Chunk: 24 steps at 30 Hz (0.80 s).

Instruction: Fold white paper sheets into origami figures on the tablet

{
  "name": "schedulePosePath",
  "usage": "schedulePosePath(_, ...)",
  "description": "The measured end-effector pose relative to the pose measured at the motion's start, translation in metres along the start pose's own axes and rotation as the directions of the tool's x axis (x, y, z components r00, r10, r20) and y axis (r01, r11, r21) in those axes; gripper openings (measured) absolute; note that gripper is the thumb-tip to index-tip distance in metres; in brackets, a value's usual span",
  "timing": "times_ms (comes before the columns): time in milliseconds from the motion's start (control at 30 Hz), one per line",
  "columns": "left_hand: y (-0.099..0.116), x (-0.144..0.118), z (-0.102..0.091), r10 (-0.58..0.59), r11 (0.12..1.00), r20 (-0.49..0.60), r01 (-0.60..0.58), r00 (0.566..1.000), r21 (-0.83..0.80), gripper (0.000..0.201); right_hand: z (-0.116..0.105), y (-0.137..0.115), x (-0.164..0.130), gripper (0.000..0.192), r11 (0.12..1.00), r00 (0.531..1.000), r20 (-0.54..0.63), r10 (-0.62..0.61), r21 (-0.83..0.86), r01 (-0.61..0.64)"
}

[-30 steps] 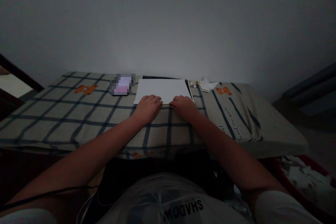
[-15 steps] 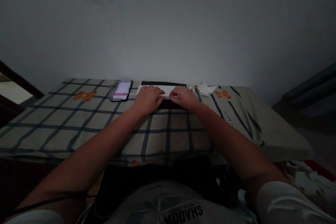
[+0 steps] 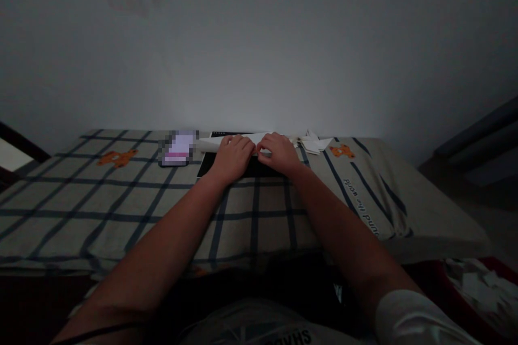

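Observation:
A sheet of white paper [image 3: 208,144] lies slanted over a flat black board [image 3: 208,166] by the wall. My left hand [image 3: 236,157] is closed on the paper, its fingers bent over the near edge. My right hand [image 3: 279,154] pinches the paper close beside it, thumb and fingertips together. The fingertips of both hands nearly meet at the middle. Much of the sheet is hidden behind my hands, so its folds cannot be made out.
A phone [image 3: 178,150] with a lit, blurred screen lies to the left. Folded white paper pieces [image 3: 313,143] sit just right of my right hand. A checked cloth [image 3: 133,194] covers the table. At lower right, a red container [image 3: 499,267] holds many paper scraps.
The paper has turned and now slants, its left end sticking out past my left hand. My hands have come closer together. The view has shifted slightly.

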State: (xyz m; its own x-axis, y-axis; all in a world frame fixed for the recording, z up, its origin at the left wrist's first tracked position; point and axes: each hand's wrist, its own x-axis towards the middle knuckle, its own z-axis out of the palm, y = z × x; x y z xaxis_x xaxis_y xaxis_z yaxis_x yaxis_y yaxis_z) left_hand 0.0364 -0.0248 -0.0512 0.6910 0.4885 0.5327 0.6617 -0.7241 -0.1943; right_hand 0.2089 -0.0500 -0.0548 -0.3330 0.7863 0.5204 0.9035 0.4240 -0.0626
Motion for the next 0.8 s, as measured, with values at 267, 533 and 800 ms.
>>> schedulePosePath(267, -0.012, -0.006, 0.008, -0.054, 0.998, -0.077, 0.053, 0.996, -0.017, 0.021, 0.001, 0.016, -0.005, 0.007, 0.999, 0.999, -0.049, 0.021, -0.033, -0.022)
schedulePosePath(533, -0.004, -0.006, 0.008, -0.055, 0.996, -0.122, 0.045, 0.991, -0.08, 0.022, 0.003, 0.016, -0.005, 0.008, 1.0, 0.998, -0.06, -0.003, 0.0, 0.003)
schedulePosePath(800, 0.0, -0.004, 0.015, -0.022, 0.997, -0.117, 0.012, 0.993, -0.081, 0.023, 0.004, 0.009, -0.002, 0.01, 0.999, 0.999, -0.015, -0.031, 0.012, 0.031)
